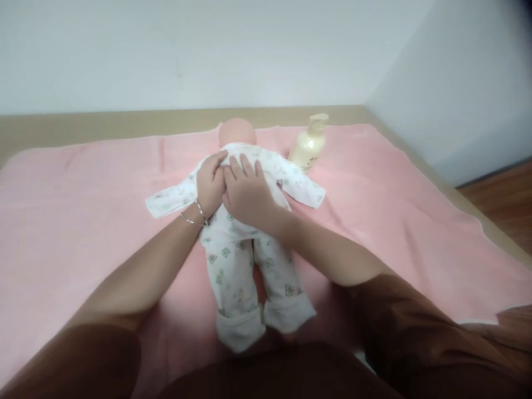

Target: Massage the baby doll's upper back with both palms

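A baby doll (238, 132) with a bald, rounded head lies stretched out, its legs toward me. It wears a white printed top (270, 160) and matching trousers (233, 271) with turned-up cuffs. On the left of its upper body rests my left hand (211, 180), its visible fingers lying over the cloth toward the neckline; a thin bangle (201, 213) circles the wrist. My right hand (249, 191) lies flat beside it, touching it, fingers spread on the torso. Both sleeves of the top extend outward. The doll's face is not visible.
A pink blanket (103, 221) with some creases lies under the doll. Near the doll's right-hand sleeve stands a cream pump bottle (308, 145). A tan surface edge (124, 122) borders the blanket, with a pale wall (249, 50) behind. Wooden flooring (499, 191) shows at right.
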The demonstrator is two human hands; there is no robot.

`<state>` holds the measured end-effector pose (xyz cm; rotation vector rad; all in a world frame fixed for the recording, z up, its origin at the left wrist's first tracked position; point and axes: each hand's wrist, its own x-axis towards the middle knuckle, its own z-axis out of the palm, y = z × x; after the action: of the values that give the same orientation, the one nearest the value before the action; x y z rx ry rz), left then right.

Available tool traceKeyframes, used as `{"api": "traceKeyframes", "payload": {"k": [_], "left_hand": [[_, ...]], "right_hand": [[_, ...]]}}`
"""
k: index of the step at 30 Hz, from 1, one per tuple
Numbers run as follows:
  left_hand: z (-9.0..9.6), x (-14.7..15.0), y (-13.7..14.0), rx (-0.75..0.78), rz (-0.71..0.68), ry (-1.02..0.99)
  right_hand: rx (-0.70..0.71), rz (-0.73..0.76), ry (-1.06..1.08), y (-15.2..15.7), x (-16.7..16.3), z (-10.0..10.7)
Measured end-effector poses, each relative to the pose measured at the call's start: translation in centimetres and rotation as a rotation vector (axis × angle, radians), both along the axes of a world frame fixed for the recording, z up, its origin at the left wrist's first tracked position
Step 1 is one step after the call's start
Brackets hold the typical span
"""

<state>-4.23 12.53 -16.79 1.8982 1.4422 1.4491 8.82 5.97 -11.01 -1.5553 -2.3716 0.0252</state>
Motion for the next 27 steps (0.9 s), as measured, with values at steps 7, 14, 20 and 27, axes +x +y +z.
{"api": "traceKeyframes", "payload": {"k": [7, 14, 20, 27], "left_hand": [[0.0, 0.1, 0.1, 0.032, -0.002, 0.020], [0.3, 0.2, -0.1, 0.011, 0.006, 0.037], [0.1, 0.2, -0.1, 0.006, 0.014, 0.006], [0.0, -0.1, 0.1, 0.014, -0.014, -0.006]], "right_hand": [[-0.084, 0.068, 0.173, 4.7, 2.8, -0.5], [-0.103, -0.086, 0.190, 5.9, 3.7, -0.7], [0.021, -0.121, 0.040, 1.9, 1.2, -0.2], [-0.079, 0.019, 0.053, 1.0, 0.5, 0.3]]}}
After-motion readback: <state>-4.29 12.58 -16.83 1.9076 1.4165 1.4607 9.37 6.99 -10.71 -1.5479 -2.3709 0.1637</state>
